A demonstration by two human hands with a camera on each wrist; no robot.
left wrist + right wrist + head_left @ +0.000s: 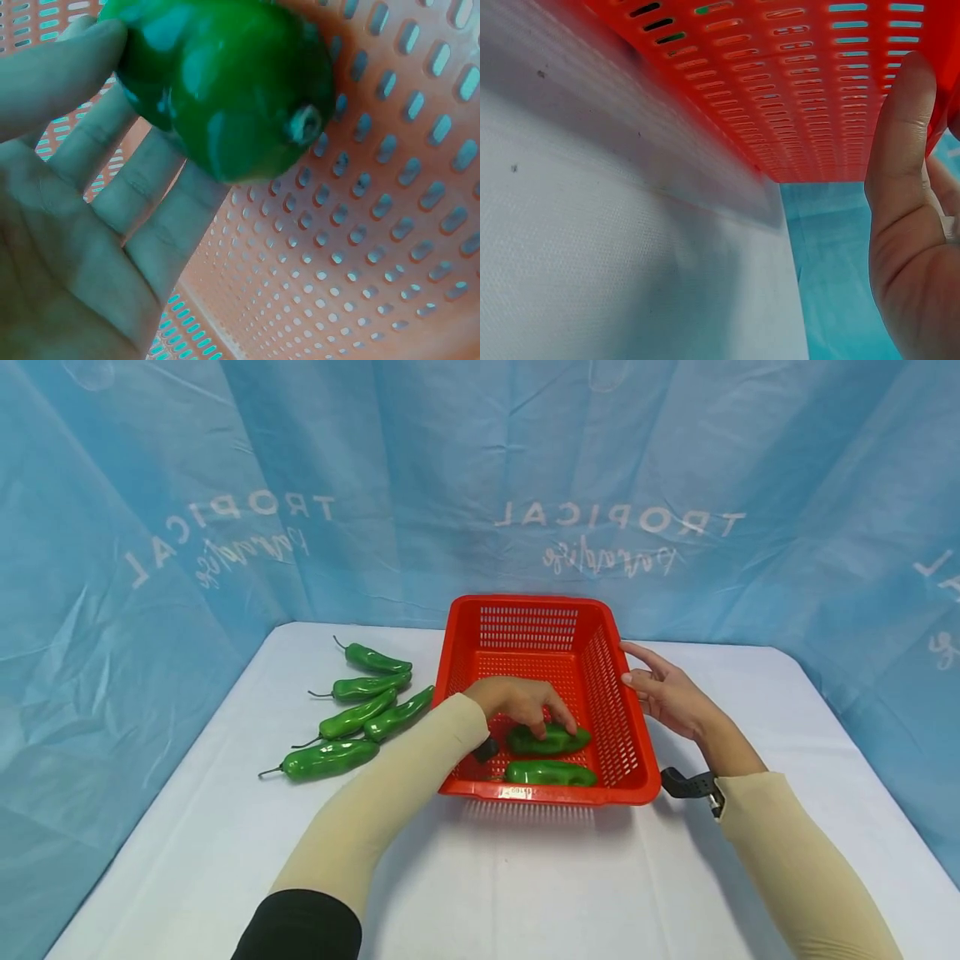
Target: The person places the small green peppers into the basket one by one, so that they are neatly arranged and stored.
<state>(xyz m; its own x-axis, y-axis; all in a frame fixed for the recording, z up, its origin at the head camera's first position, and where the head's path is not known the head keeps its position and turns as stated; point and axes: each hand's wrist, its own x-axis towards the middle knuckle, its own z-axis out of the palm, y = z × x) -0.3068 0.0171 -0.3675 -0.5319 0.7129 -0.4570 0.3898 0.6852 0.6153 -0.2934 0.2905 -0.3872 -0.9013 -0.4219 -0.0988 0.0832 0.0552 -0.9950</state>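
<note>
A red plastic basket [632, 727] with slotted walls stands on the white table. My left hand [525, 702] reaches down inside it and holds a green pepper [551, 740], thumb on one side and fingers on the other, as the left wrist view shows closely [225, 82]. A second green pepper [551, 772] lies on the basket floor nearer the front wall. My right hand [667, 693] touches the basket's right rim from outside with extended fingers. In the right wrist view its thumb [906, 135] lies straight along the outer wall; the other fingers are partly hidden.
Several green peppers, among them a front one [326, 760] and a back one [375, 660], lie left of the basket with stems pointing left. Blue printed sheeting [420, 493] closes off the table's back and sides. A black strap [686, 783] circles the right wrist.
</note>
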